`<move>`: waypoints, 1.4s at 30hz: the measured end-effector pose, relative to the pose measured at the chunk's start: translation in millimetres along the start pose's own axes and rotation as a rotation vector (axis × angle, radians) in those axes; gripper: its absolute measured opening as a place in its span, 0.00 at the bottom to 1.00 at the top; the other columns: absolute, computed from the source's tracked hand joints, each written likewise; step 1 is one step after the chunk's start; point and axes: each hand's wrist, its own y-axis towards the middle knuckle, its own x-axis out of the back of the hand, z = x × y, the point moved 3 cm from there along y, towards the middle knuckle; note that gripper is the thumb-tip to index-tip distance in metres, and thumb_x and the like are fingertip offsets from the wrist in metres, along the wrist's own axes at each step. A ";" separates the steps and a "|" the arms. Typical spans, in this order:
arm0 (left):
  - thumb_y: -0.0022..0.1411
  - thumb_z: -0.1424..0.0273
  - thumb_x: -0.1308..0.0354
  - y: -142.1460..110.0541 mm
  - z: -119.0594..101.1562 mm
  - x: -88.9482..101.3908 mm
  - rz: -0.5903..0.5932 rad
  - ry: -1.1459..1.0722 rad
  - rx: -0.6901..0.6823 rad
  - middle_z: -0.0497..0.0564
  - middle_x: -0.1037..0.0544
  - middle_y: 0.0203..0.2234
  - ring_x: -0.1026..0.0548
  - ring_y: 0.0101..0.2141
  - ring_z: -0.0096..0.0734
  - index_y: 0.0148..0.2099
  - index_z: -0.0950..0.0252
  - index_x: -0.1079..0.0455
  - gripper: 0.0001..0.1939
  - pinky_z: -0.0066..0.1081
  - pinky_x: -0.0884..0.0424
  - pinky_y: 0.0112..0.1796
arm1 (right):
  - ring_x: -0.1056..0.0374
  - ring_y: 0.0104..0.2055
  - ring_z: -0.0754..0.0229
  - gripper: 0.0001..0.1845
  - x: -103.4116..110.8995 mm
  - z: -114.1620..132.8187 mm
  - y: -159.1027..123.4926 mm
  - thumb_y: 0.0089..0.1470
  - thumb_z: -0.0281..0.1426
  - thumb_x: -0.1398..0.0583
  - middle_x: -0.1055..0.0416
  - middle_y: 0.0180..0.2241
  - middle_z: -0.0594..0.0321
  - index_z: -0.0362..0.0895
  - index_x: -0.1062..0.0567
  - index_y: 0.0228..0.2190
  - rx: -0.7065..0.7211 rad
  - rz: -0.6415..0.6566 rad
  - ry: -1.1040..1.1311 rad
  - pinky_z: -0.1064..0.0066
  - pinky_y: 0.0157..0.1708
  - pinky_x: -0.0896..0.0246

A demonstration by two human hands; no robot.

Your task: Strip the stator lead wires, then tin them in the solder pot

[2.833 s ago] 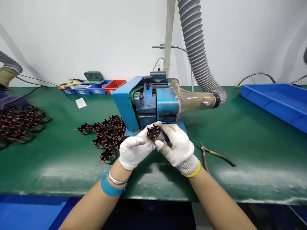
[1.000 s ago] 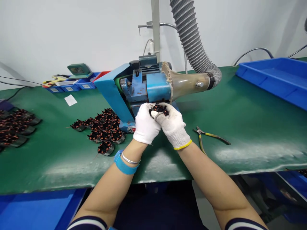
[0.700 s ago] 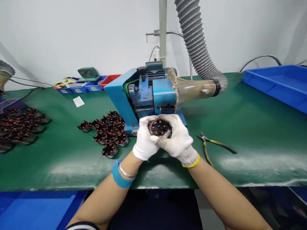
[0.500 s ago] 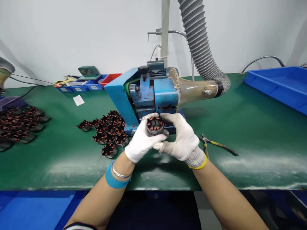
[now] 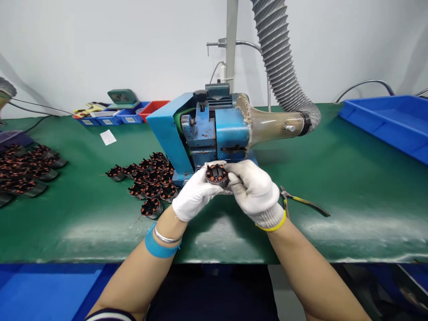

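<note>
A motor stator [image 5: 217,175], a dark ring with copper windings, is held up in front of the blue machine [image 5: 202,138]. My left hand [image 5: 197,189], in a white glove, wraps round its left side and underside. My right hand [image 5: 256,187], in a white glove with a yellow cuff edge, is closed with thumb and forefinger pinched at the stator's right rim. Whether a thin wire lies between those fingertips is too small to tell. Several more stators [image 5: 151,208] stand on the green table to the left of the machine.
Yellow-handled cutting pliers [image 5: 306,203] lie right of my right hand. A grey ribbed hose [image 5: 276,53] runs up from the machine's clear duct [image 5: 272,126]. A blue tray [image 5: 384,120] sits at the right. Small bins [image 5: 130,118] and a paper slip [image 5: 108,137] are at the back left.
My right thumb has moved up from below the stator to its right rim, closing against the forefinger. My left thumb has drawn back from the front. The stator stays nearly in place.
</note>
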 end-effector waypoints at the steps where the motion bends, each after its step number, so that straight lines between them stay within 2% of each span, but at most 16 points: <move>1: 0.41 0.77 0.34 0.2 1.2 -1.1 0.005 0.009 0.015 0.53 0.21 0.39 0.21 0.38 0.41 0.49 0.62 0.32 0.29 0.40 0.21 0.39 | 0.29 0.38 0.55 0.15 -1.3 -4.8 0.3 0.60 0.39 0.45 0.25 0.36 0.56 0.46 0.24 0.41 -0.099 -0.028 0.098 0.62 0.41 0.30; 5: 0.40 0.77 0.39 0.1 2.5 -3.3 0.046 -0.007 0.022 0.53 0.21 0.34 0.21 0.33 0.41 0.46 0.63 0.32 0.26 0.46 0.21 0.38 | 0.33 0.26 0.63 0.16 -9.8 -26.2 0.3 0.57 0.45 0.44 0.30 0.27 0.64 0.45 0.28 0.36 -0.569 -0.174 0.670 0.69 0.29 0.32; 7: 0.39 0.76 0.41 0.1 0.9 -0.8 0.013 -0.027 -0.029 0.53 0.21 0.36 0.20 0.35 0.42 0.47 0.63 0.32 0.27 0.48 0.23 0.41 | 0.34 0.26 0.65 0.17 -11.6 -27.1 0.4 0.53 0.44 0.41 0.30 0.28 0.65 0.45 0.29 0.37 -0.624 -0.199 0.759 0.70 0.28 0.32; 13: 0.41 0.75 0.35 -1.1 -5.5 12.6 -0.235 0.340 -0.309 0.52 0.24 0.46 0.25 0.49 0.41 0.50 0.61 0.34 0.31 0.41 0.27 0.51 | 0.29 0.35 0.61 0.27 -15.1 -6.2 -5.9 0.47 0.27 0.38 0.26 0.35 0.63 0.46 0.30 0.51 -0.308 0.063 0.400 0.68 0.36 0.28; 17: 0.41 0.71 0.30 -2.5 -6.2 12.0 -0.273 0.619 -0.492 0.51 0.26 0.43 0.25 0.46 0.40 0.48 0.62 0.34 0.29 0.39 0.27 0.49 | 0.30 0.31 0.61 0.23 8.1 -10.2 -5.3 0.52 0.26 0.41 0.28 0.31 0.64 0.46 0.29 0.51 -0.250 -0.153 0.227 0.65 0.35 0.27; 20: 0.43 0.68 0.31 -3.0 -3.7 11.2 -0.273 0.704 -0.547 0.52 0.26 0.44 0.25 0.46 0.42 0.49 0.61 0.35 0.29 0.41 0.28 0.50 | 0.29 0.45 0.51 0.28 33.2 -4.4 0.7 0.50 0.28 0.39 0.28 0.45 0.55 0.47 0.31 0.55 -0.043 -0.258 0.041 0.55 0.49 0.30; 22: 0.44 0.68 0.32 -3.6 -4.0 11.7 -0.266 0.739 -0.575 0.52 0.26 0.43 0.25 0.45 0.42 0.49 0.61 0.36 0.29 0.42 0.28 0.50 | 0.36 0.57 0.44 0.35 36.7 1.7 4.4 0.48 0.32 0.36 0.34 0.57 0.51 0.46 0.34 0.58 0.083 -0.107 -0.003 0.51 0.59 0.38; 24: 0.45 0.67 0.32 -4.6 -6.6 12.5 -0.236 0.761 -0.600 0.52 0.26 0.42 0.25 0.44 0.41 0.48 0.62 0.35 0.27 0.41 0.28 0.48 | 0.38 0.60 0.43 0.34 29.9 4.7 5.1 0.50 0.36 0.37 0.35 0.59 0.50 0.45 0.34 0.58 0.128 0.113 -0.022 0.50 0.61 0.41; 27: 0.46 0.62 0.31 -6.0 -11.3 13.9 -0.169 0.768 -0.606 0.52 0.26 0.42 0.25 0.43 0.41 0.47 0.62 0.33 0.26 0.40 0.27 0.47 | 0.28 0.46 0.52 0.16 18.8 0.0 2.9 0.58 0.35 0.42 0.24 0.43 0.57 0.45 0.24 0.47 0.023 0.330 0.014 0.58 0.49 0.31; 29: 0.46 0.58 0.30 -6.9 -12.4 14.5 -0.144 0.755 -0.607 0.53 0.26 0.42 0.25 0.43 0.41 0.47 0.62 0.33 0.28 0.41 0.27 0.47 | 0.27 0.36 0.58 0.11 21.7 -7.2 2.7 0.60 0.35 0.44 0.23 0.34 0.62 0.46 0.21 0.38 -0.093 0.362 0.085 0.66 0.39 0.29; 31: 0.45 0.56 0.29 -7.7 -11.0 14.3 -0.141 0.734 -0.616 0.53 0.27 0.41 0.24 0.42 0.41 0.48 0.62 0.34 0.30 0.41 0.27 0.47 | 0.28 0.31 0.61 0.11 37.6 -16.1 5.3 0.59 0.36 0.42 0.24 0.29 0.63 0.45 0.21 0.34 -0.199 0.227 0.164 0.69 0.33 0.31; 33: 0.46 0.56 0.29 -8.5 -8.6 13.6 -0.179 0.735 -0.653 0.53 0.27 0.42 0.24 0.43 0.41 0.48 0.62 0.35 0.30 0.40 0.27 0.47 | 0.29 0.28 0.62 0.11 59.4 -25.7 7.8 0.58 0.38 0.40 0.25 0.27 0.63 0.45 0.21 0.32 -0.312 -0.018 0.245 0.70 0.29 0.32; 35: 0.47 0.57 0.30 -9.4 -6.2 12.6 -0.237 0.750 -0.703 0.54 0.27 0.44 0.25 0.44 0.40 0.51 0.62 0.35 0.31 0.40 0.27 0.48 | 0.30 0.25 0.62 0.13 69.2 -32.1 8.3 0.55 0.40 0.38 0.26 0.23 0.63 0.44 0.22 0.30 -0.428 -0.101 0.314 0.71 0.26 0.34; 39: 0.50 0.63 0.32 -10.4 -2.5 7.9 -0.271 0.855 -0.738 0.57 0.29 0.49 0.27 0.49 0.43 0.56 0.62 0.37 0.32 0.43 0.30 0.52 | 0.34 0.21 0.65 0.18 30.9 -24.6 4.6 0.50 0.43 0.35 0.27 0.23 0.63 0.41 0.21 0.35 -0.563 0.302 0.482 0.74 0.20 0.37; 40: 0.50 0.65 0.33 -10.8 -1.9 5.6 -0.254 0.900 -0.739 0.57 0.29 0.48 0.27 0.49 0.43 0.55 0.63 0.36 0.31 0.43 0.29 0.51 | 0.35 0.20 0.67 0.19 18.7 -21.2 4.3 0.50 0.44 0.36 0.27 0.23 0.64 0.41 0.22 0.36 -0.586 0.308 0.552 0.75 0.19 0.38; 42: 0.49 0.67 0.35 -11.9 -1.0 0.4 -0.215 0.979 -0.753 0.55 0.28 0.44 0.26 0.46 0.43 0.52 0.63 0.34 0.27 0.42 0.28 0.49 | 0.39 0.18 0.69 0.17 2.5 -19.0 6.1 0.50 0.43 0.37 0.32 0.19 0.68 0.41 0.23 0.32 -0.652 0.163 0.677 0.77 0.17 0.40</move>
